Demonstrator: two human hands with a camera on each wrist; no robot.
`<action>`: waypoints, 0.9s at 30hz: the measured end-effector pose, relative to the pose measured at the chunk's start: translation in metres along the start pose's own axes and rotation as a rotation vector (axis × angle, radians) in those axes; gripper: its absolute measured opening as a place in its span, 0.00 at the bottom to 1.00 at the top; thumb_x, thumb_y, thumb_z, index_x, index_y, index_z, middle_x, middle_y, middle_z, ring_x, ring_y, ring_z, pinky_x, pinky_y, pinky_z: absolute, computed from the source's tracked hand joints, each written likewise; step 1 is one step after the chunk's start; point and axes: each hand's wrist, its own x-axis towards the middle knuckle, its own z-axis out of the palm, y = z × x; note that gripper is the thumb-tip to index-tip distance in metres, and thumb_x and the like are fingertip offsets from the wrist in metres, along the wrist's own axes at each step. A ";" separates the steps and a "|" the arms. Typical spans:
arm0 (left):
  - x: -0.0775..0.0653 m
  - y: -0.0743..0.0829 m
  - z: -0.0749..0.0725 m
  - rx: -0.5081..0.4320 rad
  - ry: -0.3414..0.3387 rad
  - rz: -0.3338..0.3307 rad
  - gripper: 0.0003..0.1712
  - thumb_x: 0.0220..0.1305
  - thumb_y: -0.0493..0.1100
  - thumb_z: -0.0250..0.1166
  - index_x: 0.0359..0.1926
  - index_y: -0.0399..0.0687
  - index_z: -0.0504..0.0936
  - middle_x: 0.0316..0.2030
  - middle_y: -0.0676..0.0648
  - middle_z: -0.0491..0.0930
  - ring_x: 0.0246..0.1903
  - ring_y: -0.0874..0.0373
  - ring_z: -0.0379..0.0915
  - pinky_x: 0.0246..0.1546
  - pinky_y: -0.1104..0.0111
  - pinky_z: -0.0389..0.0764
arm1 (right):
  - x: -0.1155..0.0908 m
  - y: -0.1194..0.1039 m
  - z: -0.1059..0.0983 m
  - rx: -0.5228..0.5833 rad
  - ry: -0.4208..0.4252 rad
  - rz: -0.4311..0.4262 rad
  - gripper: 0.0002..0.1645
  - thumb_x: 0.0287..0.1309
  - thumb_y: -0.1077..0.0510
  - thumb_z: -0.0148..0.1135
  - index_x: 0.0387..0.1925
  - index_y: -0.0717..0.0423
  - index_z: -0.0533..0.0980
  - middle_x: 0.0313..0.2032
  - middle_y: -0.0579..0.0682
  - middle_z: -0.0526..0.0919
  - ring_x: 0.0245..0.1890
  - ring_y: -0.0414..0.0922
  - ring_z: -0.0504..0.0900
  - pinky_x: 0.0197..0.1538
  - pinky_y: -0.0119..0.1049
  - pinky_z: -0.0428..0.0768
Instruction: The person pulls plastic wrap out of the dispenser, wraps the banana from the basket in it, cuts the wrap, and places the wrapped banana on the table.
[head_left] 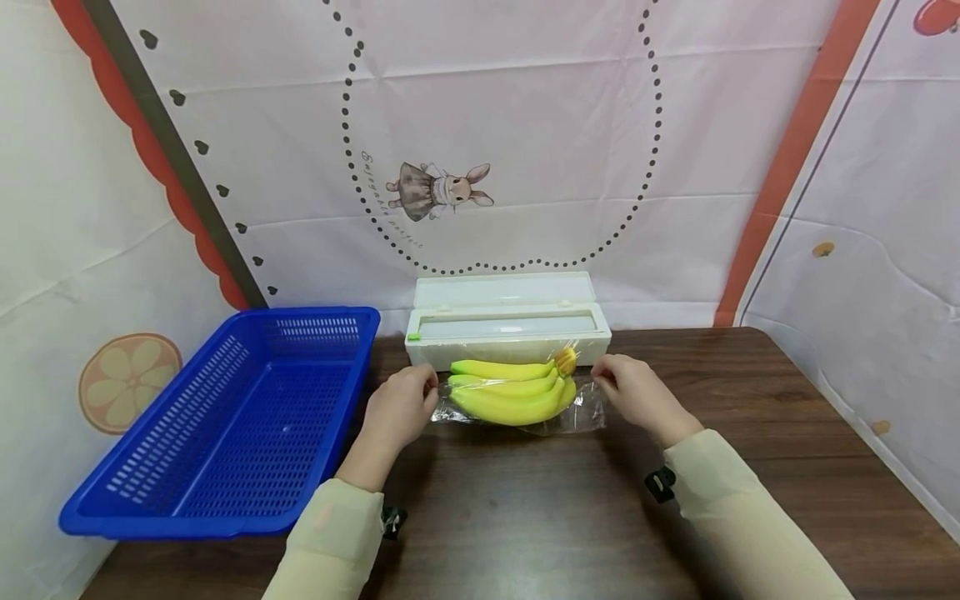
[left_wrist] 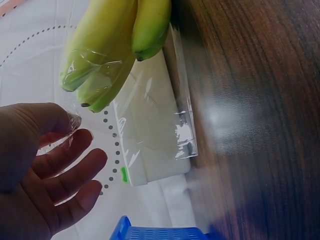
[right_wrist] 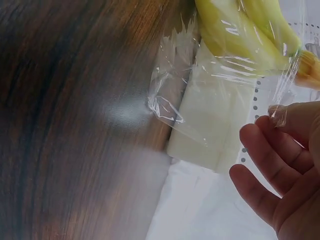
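A bunch of yellow bananas [head_left: 510,404] with green tips lies against clear plastic wrap [head_left: 592,414] at the middle of the table. My left hand [head_left: 396,408] is at the wrap's left side; in the left wrist view, thumb and index finger pinch the film [left_wrist: 185,132] beside the banana tips. On the stem side, my right hand [head_left: 645,396] pinches the film's other end between thumb and fingertip, the remaining fingers loosely bent in the right wrist view. Directly behind the bananas stands a white cling film box [head_left: 504,292] with its lid raised.
A blue perforated basket [head_left: 348,400] sits at the left side of the dark wooden table [head_left: 510,517]. Behind the table hangs a printed cloth [head_left: 525,167] with a rabbit figure, close to the box's back.
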 end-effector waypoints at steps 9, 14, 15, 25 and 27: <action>-0.004 0.000 0.000 0.013 0.002 0.009 0.06 0.60 0.41 0.62 0.37 0.47 0.82 0.36 0.47 0.82 0.32 0.54 0.77 0.34 0.60 0.80 | -0.001 0.000 -0.002 -0.002 -0.036 0.048 0.08 0.61 0.63 0.55 0.37 0.62 0.79 0.34 0.54 0.81 0.32 0.45 0.77 0.37 0.43 0.77; -0.006 0.000 0.000 0.016 0.035 0.024 0.10 0.60 0.41 0.62 0.42 0.46 0.83 0.39 0.46 0.82 0.35 0.51 0.79 0.37 0.58 0.81 | -0.001 -0.001 -0.003 -0.009 -0.037 0.053 0.09 0.62 0.62 0.55 0.39 0.62 0.79 0.35 0.55 0.81 0.33 0.45 0.78 0.38 0.45 0.78; -0.007 0.000 0.000 0.020 0.052 0.034 0.11 0.60 0.41 0.62 0.43 0.45 0.83 0.40 0.46 0.82 0.36 0.51 0.79 0.37 0.58 0.81 | -0.001 -0.002 -0.003 -0.007 -0.035 0.052 0.09 0.62 0.62 0.55 0.39 0.62 0.79 0.35 0.55 0.82 0.32 0.45 0.78 0.37 0.44 0.78; -0.017 0.013 0.003 0.062 0.303 0.218 0.13 0.56 0.38 0.64 0.43 0.42 0.83 0.45 0.43 0.80 0.43 0.45 0.77 0.35 0.53 0.78 | -0.001 -0.005 -0.002 -0.005 -0.039 0.080 0.14 0.63 0.59 0.53 0.44 0.64 0.79 0.37 0.55 0.82 0.33 0.45 0.78 0.38 0.44 0.78; -0.019 0.017 0.003 0.059 0.344 0.267 0.12 0.55 0.38 0.65 0.42 0.42 0.84 0.45 0.43 0.81 0.43 0.45 0.78 0.34 0.54 0.78 | -0.002 -0.006 -0.002 -0.002 -0.037 0.082 0.15 0.64 0.59 0.52 0.45 0.64 0.78 0.39 0.56 0.81 0.34 0.46 0.78 0.38 0.44 0.78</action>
